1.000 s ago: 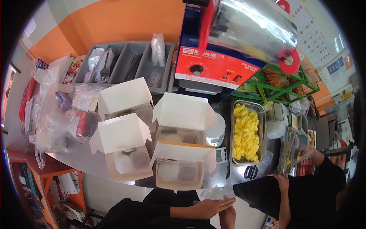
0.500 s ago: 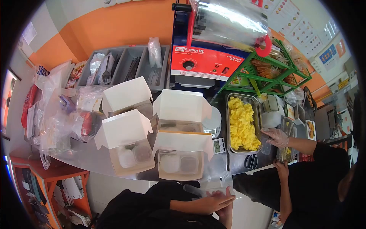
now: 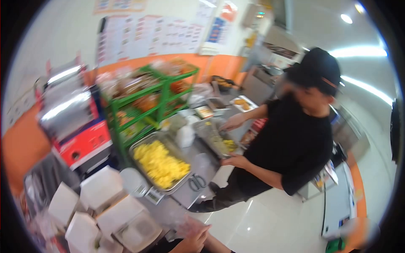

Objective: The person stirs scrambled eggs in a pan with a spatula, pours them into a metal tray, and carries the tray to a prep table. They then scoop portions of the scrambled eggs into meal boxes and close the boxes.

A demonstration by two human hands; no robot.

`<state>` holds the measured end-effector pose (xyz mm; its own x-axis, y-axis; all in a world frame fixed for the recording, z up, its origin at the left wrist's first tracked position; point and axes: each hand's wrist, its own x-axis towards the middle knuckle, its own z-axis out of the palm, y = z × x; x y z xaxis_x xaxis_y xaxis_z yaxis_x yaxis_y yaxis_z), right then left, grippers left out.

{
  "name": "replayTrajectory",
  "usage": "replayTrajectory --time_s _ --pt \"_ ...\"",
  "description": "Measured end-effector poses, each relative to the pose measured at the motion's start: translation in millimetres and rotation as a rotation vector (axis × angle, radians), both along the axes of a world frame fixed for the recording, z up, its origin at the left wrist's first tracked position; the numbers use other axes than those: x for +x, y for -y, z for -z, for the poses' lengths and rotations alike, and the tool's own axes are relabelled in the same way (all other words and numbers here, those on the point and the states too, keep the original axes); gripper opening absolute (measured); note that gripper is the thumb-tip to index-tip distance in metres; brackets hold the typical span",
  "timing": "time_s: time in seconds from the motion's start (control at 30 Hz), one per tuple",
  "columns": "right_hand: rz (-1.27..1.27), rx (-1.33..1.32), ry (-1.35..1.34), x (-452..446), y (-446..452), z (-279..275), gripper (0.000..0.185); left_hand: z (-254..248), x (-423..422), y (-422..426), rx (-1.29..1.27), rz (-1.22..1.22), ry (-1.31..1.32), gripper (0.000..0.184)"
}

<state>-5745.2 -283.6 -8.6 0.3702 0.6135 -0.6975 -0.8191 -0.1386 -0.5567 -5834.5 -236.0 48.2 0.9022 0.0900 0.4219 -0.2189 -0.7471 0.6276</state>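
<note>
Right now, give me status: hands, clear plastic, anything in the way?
Left hand and right hand together at clear plastic, blurred. Open boxes close by, left. Co-worker beyond, right, apart from both hands.

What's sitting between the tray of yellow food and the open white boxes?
A round white scale and a small white device with a display lie between the tray and the open white boxes; the head view shows this.

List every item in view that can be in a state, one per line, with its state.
Cardboard boxes: lids open
Metal tray: uncovered, holding yellow food
Scissors: lying on the counter; blades too blurred to judge
Green rack: stocked
Ceiling light: lit
Scale: unloaded
</note>
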Motion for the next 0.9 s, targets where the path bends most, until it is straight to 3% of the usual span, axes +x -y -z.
replayTrajectory --time_s 0.07,0.1,0.27,0.33,0.4,0.53,0.57,0.7,0.77,0.8,0.87,0.9 --pt "-0.047 0.108 -0.101 9 -5 0 0.062 10 -1 2 -0.003 0.109 -0.255 0.06" --pt "-0.114 0.19 -0.177 14 -6 -3 0.065 48 6 20 0.022 -0.163 -0.292 0.041" --pt "-0.512 0.568 -0.488 28 -1 -11 0.077 19 13 6 0.017 0.031 -0.228 0.041" --pt "-0.558 0.587 -0.429 29 3 -10 0.083 14 16 3 0.01 0.073 -0.21 0.041" --pt "-0.54 0.415 -0.084 27 2 -10 0.086 11 16 1 0.011 0.1 -0.196 0.041" --pt "-0.615 0.892 -0.178 47 0 83 0.086 5 18 0 0.003 0.153 -0.166 0.041" --pt "-0.599 0.899 -0.222 48 0 87 0.087 3 19 0 0.001 0.165 -0.152 0.041" --pt "-0.456 0.637 -0.414 46 4 53 0.09 -16 14 -12 0.006 0.15 0.006 0.042" --pt "-0.413 0.526 -0.464 58 12 -46 0.091 -40 6 -39 -0.011 0.016 0.171 0.044" --pt "-0.467 0.538 -0.385 64 13 -59 0.092 -56 3 -52 -0.021 -0.052 0.252 0.046" --pt "-0.576 0.558 -0.226 72 15 -75 0.093 -88 2 -64 -0.036 -0.57 0.262 0.035" --pt "-0.613 0.595 -0.209 73 16 -82 0.094 -89 1 -66 0.047 -0.569 0.18 0.041"
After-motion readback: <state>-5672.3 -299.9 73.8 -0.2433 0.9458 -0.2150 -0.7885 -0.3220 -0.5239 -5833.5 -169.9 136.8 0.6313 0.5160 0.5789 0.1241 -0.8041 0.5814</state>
